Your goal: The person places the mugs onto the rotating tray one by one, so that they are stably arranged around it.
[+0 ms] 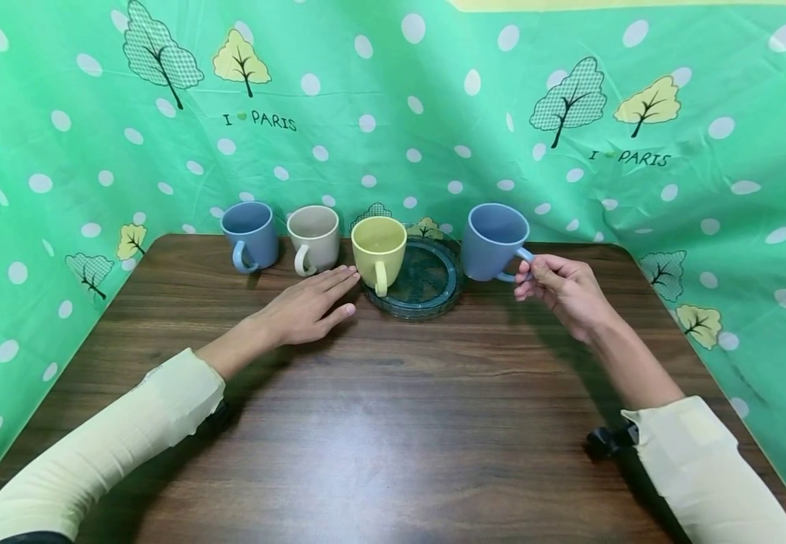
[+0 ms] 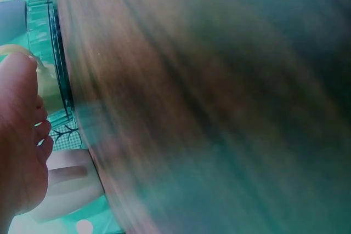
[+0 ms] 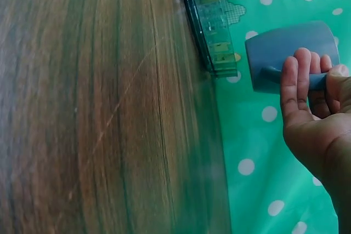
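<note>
By its handle, my right hand (image 1: 565,293) pinches a blue mug (image 1: 490,245), which hangs upright just right of a round see-through green tray (image 1: 423,308). The right wrist view shows thumb and fingers at the handle, with the blue mug (image 3: 279,47) raised off the tabletop. A yellow mug (image 1: 378,249) stands at the left side of the tray, its handle facing me. My left hand (image 1: 304,308) reaches toward it with straight fingers and palm down, fingertips close to the yellow mug and the tray's left rim.
A grey-beige mug (image 1: 318,234) and another blue mug (image 1: 261,234) stand in line to the left, near the back edge of the brown wooden table (image 1: 393,423). Behind the table hangs a green dotted curtain (image 1: 393,98) printed with trees.
</note>
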`<state>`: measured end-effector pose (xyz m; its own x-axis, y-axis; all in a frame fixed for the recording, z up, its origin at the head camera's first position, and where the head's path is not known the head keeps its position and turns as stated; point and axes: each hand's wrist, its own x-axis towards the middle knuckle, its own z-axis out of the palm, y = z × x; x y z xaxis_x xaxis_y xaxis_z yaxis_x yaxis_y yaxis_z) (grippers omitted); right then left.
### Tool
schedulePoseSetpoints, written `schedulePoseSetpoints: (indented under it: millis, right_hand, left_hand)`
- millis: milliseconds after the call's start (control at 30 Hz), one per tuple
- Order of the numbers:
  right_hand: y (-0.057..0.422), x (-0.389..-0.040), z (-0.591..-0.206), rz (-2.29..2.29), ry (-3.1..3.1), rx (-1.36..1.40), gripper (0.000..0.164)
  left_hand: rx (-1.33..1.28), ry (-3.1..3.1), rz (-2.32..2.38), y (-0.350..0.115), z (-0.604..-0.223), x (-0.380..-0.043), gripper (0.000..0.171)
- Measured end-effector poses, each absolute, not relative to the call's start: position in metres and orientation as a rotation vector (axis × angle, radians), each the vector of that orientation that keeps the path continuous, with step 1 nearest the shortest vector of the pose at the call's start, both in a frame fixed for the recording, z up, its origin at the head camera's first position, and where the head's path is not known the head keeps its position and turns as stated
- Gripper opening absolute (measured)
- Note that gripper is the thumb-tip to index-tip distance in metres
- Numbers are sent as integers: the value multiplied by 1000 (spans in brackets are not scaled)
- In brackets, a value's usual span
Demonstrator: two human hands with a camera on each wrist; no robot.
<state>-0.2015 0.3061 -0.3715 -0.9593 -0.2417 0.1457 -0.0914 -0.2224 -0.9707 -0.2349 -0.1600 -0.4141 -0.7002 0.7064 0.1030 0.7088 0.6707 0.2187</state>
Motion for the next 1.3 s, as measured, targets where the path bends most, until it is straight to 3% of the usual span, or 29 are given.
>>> schedulePoseSetpoints:
  millis: [1300]
  right_hand:
    - [261, -223, -391, -2084, 1945, -469, 32]
  left_hand:
    - [-1205, -2872, -338, -160, -417, -235, 65]
